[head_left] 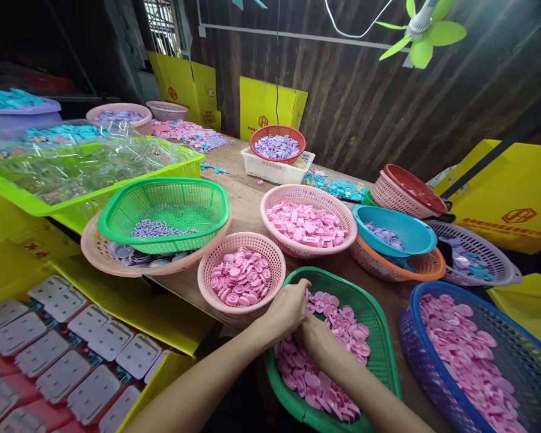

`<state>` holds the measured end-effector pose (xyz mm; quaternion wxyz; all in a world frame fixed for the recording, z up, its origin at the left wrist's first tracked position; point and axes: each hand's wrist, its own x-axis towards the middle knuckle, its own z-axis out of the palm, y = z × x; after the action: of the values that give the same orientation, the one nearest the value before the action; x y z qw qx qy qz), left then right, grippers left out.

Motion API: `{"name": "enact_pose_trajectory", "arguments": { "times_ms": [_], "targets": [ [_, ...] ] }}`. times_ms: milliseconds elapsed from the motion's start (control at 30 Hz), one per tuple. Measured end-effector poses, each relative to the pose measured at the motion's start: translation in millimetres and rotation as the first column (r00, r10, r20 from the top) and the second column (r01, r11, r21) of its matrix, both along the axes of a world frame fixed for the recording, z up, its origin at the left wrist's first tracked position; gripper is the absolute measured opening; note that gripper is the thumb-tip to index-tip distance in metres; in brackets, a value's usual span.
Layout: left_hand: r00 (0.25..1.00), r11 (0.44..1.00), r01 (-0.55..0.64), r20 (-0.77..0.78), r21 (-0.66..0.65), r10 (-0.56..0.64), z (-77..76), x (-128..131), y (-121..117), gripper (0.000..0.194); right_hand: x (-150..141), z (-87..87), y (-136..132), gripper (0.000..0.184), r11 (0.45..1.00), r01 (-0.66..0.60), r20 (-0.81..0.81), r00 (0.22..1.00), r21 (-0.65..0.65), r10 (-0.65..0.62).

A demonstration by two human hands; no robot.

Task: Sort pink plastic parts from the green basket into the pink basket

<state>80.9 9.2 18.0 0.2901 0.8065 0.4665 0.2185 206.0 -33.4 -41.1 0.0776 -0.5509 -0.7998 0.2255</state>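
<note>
Over the dark green basket [390, 361], my two hands meet with fingers closed together. My left hand [290, 305] is on top and my right hand [314, 334] presses in beneath it. Whatever lies between the fingers is hidden, though a bit of pink shows beside the fingertips. Under them the basket holds many flat, rounded pink plastic pieces [313, 385]. Close to my left hand stands a small pink basket [202, 282] of round pink button-like pieces [240, 276]. Just behind is a larger pink basket [267, 219] of blocky pink pieces [305, 224].
At right sits a blue basket [408, 337] of pink pieces. A cyan bowl [426, 240] is stacked on an orange basket [428, 270]. Left are a bright green basket [162, 243], a lime crate [85, 213] of clear bags, and an open yellow box [180, 325] with grey-white panels.
</note>
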Motion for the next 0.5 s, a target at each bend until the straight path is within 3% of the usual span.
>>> {"name": "enact_pose_trajectory", "arguments": {
  "times_ms": [133, 233, 300, 400, 500],
  "targets": [
    [0.988, 0.999, 0.044, -0.148, -0.032, -0.048, 1.4, 4, 2, 0.037, 2, 2.1, 4, 0.033, 1.000, 0.011, -0.065, 0.998, -0.014, -0.012],
    [0.966, 0.992, 0.100, -0.233, -0.074, -0.115, -2.4, 8, 4, 0.033, 40, 22.4, -3, 0.030, 0.999, 0.044, -0.110, 0.993, -0.018, -0.046],
    [0.954, 0.984, 0.142, -0.250, -0.107, -0.165, -9.6, 16, 5, 0.028, 69, 36.4, -12, 0.025, 0.988, 0.128, -0.226, 0.963, -0.090, -0.146],
    [0.922, 0.963, 0.218, -0.288, -0.161, -0.257, -24.4, 40, 6, 0.018, 101, 47.3, -32, 0.024, 0.915, 0.252, -0.477, 0.792, -0.314, -0.382],
    [0.896, 0.946, 0.254, -0.320, -0.200, -0.308, -37.9, 68, 8, 0.012, 110, 47.7, -50, 0.023, 0.844, 0.283, -0.610, 0.591, -0.456, -0.528]
  ]
}}
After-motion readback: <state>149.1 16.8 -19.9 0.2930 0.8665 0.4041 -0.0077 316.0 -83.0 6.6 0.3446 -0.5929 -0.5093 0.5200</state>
